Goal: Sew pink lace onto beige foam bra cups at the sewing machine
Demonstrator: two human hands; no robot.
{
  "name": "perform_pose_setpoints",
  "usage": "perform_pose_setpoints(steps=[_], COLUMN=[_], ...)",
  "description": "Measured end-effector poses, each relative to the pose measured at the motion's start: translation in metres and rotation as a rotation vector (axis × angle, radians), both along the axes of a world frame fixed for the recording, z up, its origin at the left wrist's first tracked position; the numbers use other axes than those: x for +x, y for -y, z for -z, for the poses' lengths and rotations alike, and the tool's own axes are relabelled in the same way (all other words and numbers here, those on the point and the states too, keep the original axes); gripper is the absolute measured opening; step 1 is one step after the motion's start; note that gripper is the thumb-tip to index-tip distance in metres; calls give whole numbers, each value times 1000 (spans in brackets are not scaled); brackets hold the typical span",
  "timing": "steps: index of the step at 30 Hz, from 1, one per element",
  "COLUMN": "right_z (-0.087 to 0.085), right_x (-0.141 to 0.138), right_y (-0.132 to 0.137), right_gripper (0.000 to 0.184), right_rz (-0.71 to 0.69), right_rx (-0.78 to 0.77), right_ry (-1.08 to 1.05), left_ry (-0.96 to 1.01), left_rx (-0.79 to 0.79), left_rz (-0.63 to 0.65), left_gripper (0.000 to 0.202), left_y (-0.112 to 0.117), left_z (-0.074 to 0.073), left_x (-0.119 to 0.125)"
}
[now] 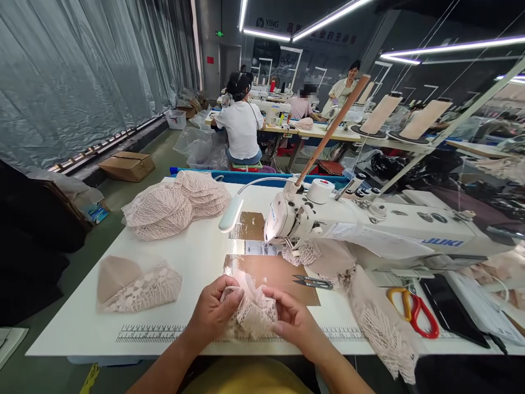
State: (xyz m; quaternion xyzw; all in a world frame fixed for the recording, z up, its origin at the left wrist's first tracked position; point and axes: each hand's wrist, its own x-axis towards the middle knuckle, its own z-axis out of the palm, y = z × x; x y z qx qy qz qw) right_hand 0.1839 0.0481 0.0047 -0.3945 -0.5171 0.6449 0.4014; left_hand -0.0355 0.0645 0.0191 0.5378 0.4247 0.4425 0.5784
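Observation:
A crumpled beige lace fabric piece [256, 316] is between my hands, just over the table's front edge. My left hand [215, 309] pinches its left side between thumb and fingers. On its right side, my right hand [297, 323] grips it with curled fingers and the thumb below. Behind them stands a white sewing machine [287, 216], its needle area lit by a small lamp [232, 213]. Thread snips [314, 282] lie on the brown plate [295, 268] right of my hands. One flat lace piece [141, 287] rests to the left.
Stacked lace pieces [159, 210] sit at the back left. More lace [381, 323] trails over the front edge at right, beside scissors [424, 317] and a black tablet [451, 309]. A printed ruler [151, 332] runs along the front. A seated person [241, 128] works ahead.

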Motion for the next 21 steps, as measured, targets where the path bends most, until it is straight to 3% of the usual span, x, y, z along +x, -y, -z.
perform_pose_setpoints(steps=[3,4,5,8,11,14,17,19,21], right_z=[-6,-7,-7,-7,-5,-1,0,-1,-3], right_x=[0,0,0,0,-1,-4,-4,-2,4], right_y=[-5,-7,-9,-12,-11,-8,-4,-3,-6], right_gripper=[23,14,18,39,44,47,47,40,33], right_rz=[76,92,93,92,125,172,115,42,58], right_rx=[303,351,364,272,79,-45,1,135,285], right_ry=[363,415,419,236,-25,-134,13,225,424], left_ry=[91,104,117,164,158,124,105,106,103], left_rx=[-92,-109,-126,-191,-216,-172,-117,-118,-131], left_rz=[-52,-63,-63,-1,47,2,-91,-109,-97], left_gripper=[32,32,33,40,40,30,32,34,39], left_y=[-1,-1,-1,-1,-1,-2,-3,-3,-3], left_z=[-2,-2,-3,-5,-7,-9,-10,-9,-8], left_x=[5,6,7,7,8,11,13,14,14])
